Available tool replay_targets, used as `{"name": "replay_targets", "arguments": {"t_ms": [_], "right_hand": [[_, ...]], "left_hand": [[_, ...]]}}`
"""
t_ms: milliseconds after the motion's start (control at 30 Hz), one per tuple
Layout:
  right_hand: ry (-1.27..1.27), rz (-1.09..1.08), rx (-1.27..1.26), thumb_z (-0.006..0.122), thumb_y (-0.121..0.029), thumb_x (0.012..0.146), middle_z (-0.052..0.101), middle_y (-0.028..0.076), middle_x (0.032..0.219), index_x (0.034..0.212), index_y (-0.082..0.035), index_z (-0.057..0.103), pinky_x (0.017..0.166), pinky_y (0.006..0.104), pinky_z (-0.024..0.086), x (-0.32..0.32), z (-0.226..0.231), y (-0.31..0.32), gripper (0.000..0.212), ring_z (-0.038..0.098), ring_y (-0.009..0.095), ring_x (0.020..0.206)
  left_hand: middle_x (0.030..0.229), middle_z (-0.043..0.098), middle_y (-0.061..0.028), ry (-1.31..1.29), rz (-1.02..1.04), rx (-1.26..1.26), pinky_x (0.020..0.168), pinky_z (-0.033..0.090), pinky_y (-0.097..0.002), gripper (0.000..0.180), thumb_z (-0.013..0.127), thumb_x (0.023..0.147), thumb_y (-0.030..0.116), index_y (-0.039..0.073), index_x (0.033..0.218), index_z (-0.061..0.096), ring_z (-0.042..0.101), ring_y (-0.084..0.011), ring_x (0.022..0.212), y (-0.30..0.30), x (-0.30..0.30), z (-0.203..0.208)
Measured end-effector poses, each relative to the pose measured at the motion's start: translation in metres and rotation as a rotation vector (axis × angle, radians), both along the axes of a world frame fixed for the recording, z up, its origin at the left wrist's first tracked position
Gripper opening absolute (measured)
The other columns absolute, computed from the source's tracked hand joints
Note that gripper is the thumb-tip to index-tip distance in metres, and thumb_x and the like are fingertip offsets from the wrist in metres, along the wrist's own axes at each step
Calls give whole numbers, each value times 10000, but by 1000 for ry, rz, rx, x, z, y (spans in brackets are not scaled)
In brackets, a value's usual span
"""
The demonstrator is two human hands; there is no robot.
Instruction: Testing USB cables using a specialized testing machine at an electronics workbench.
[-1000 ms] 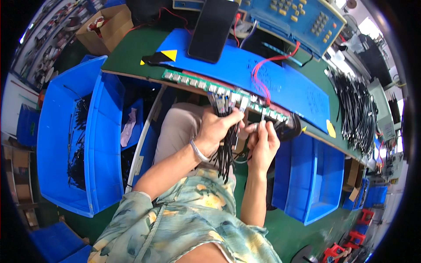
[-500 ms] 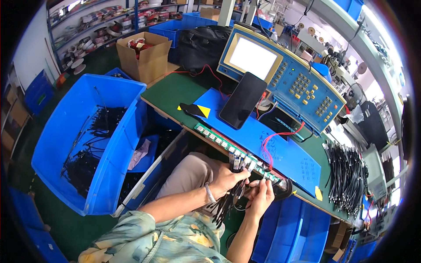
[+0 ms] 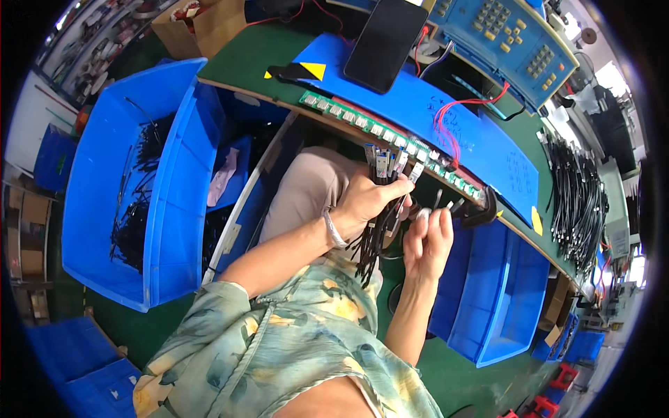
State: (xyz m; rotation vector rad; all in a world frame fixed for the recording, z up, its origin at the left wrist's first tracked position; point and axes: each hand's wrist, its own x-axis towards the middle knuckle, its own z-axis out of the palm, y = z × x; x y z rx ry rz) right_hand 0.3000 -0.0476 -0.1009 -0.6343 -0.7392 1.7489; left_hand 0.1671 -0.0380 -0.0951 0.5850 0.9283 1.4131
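My left hand (image 3: 364, 200) is wrapped round a bundle of black cables (image 3: 368, 254), just off the table's front edge. Their flat, silvery connectors (image 3: 385, 164) stick up above the thumb, close to a green circuit board strip (image 3: 341, 111) lined with white sockets. To the right, a little below the strip, my right hand (image 3: 428, 240) has its fingers pinched together. Small connector ends show past its fingertips, apparently of a thin black cable; the grip itself is partly hidden.
A blue bin (image 3: 174, 188) of black cables stands on the left. More cables (image 3: 575, 198) lie piled at the table's right. On the table are a phone (image 3: 385, 45), a blue board (image 3: 509, 157) and a blue tester (image 3: 505, 42) with red wires. Blue bins (image 3: 481, 299) sit below right.
The view has tilted downward, so the table appears higher. My right hand has drawn back from the socket strip, with connector ends showing at its fingertips. My left hand still grips the cable bundle.
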Motion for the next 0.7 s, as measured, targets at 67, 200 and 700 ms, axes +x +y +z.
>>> {"name": "replay_targets", "arguments": {"t_ms": [67,200,700], "right_hand": [[-140,87,27,455,-104,849,433,34,546,647,-79,376,298,185,207,20,-8,-24,218,261,54,344],[-760,112,43,483,-61,821,454,21,532,558,-52,421,367,168,212,53,3,-54,270,314,33,410],[-543,-254,241,606,-23,748,592,30,684,765,9,613,371,175,242,5,16,-2,37,361,10,449]], "left_hand": [[642,586,-46,58,-42,17,460,419,-219,106,599,747,139,36,747,578,545,-99,527,-2,-4,-11],[687,604,-61,81,-158,50,479,422,-216,150,596,724,167,29,785,593,557,-100,540,-3,-17,-16],[769,607,-125,15,-205,62,606,488,-258,139,553,736,56,-32,843,559,594,-174,636,-19,-8,-9]]}}
